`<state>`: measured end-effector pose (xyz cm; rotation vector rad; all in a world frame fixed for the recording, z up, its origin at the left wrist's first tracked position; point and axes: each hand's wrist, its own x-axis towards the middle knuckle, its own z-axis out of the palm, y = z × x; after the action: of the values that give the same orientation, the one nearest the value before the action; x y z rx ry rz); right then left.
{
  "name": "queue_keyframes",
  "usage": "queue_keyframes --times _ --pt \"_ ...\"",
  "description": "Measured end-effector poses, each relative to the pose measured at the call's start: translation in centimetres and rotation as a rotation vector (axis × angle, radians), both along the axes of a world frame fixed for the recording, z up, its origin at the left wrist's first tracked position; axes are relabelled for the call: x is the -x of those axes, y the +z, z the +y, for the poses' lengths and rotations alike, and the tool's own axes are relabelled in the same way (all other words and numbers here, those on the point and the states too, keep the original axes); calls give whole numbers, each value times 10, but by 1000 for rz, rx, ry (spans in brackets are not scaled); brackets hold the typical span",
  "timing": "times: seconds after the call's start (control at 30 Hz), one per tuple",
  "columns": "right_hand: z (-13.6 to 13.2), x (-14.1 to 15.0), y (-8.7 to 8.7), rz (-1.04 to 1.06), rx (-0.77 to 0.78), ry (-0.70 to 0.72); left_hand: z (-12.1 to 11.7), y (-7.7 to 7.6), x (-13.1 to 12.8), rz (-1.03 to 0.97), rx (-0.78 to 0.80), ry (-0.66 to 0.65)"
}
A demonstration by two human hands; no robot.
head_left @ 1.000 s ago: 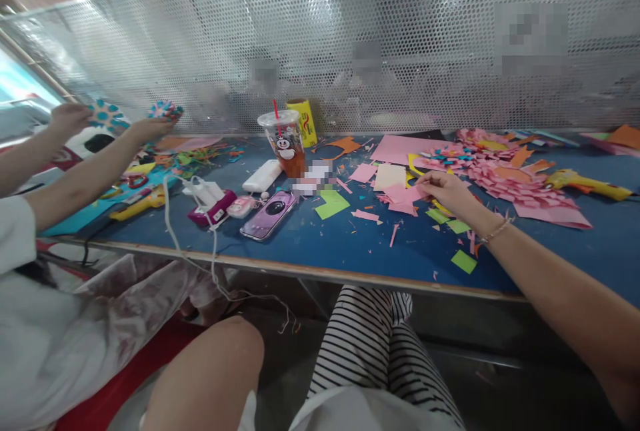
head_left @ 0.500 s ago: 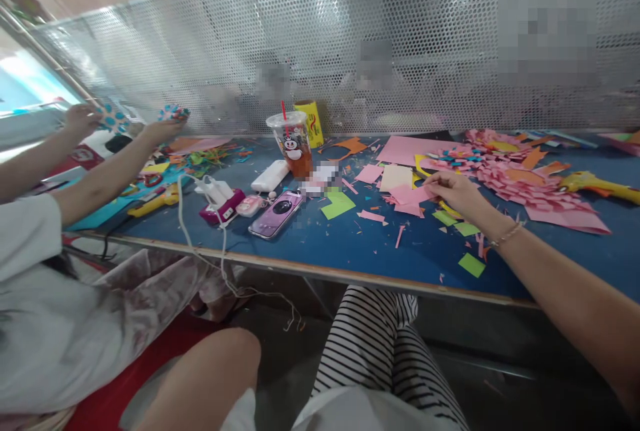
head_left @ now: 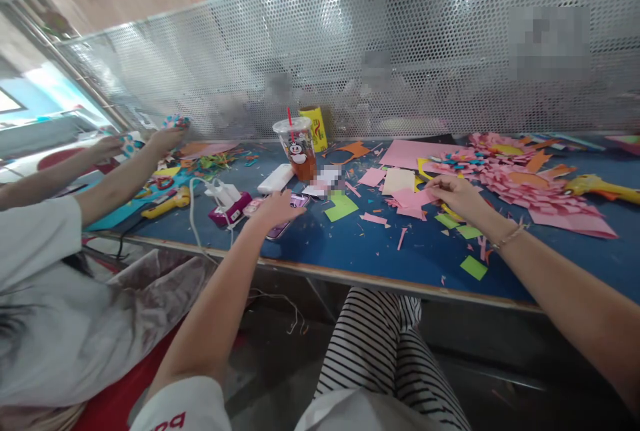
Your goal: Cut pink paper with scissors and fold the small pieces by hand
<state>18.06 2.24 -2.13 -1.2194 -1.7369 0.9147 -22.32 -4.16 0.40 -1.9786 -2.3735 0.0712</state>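
My left hand (head_left: 277, 212) reaches flat over the purple phone (head_left: 299, 200), fingers stretched out and hiding much of it. Whether it touches the phone, I cannot tell. My right hand (head_left: 453, 192) pinches the edge of a piece of pink paper (head_left: 413, 200) between thumb and fingers. Beside those fingertips lies a cream paper square (head_left: 399, 181), and a dark, narrow thing shows just above them. Partly covered by this hand is a yellow handle (head_left: 451, 211). Green paper pieces (head_left: 474, 267) lie near my right wrist.
A drink cup (head_left: 299, 151) with a straw stands behind a white power bank (head_left: 275, 179). Left of my hand sits a purple power strip (head_left: 230, 209) with cables. Pink paper flowers (head_left: 530, 181) and a yellow glue gun (head_left: 600, 187) lie right. A co-worker's hands (head_left: 173, 136) hold blue-and-white paper pieces at left.
My left hand has come into view and reached over the phone. My right hand stays pinched at the pink paper. The co-worker's hands have shifted slightly.
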Motion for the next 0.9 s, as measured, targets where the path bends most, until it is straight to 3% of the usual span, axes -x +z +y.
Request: queue_keyframes --times 0.17,0.33,0.57,0.9 --pt "-2 1 2 -10 -6 -2 17 -6 9 68 67 64" --pt "-2 2 2 -33 -26 -2 19 -2 20 11 63 58" --pt "-6 3 6 -2 -31 -8 25 -6 33 50 54 70" --pt "-6 4 7 29 -29 -13 23 -2 28 3 62 98"
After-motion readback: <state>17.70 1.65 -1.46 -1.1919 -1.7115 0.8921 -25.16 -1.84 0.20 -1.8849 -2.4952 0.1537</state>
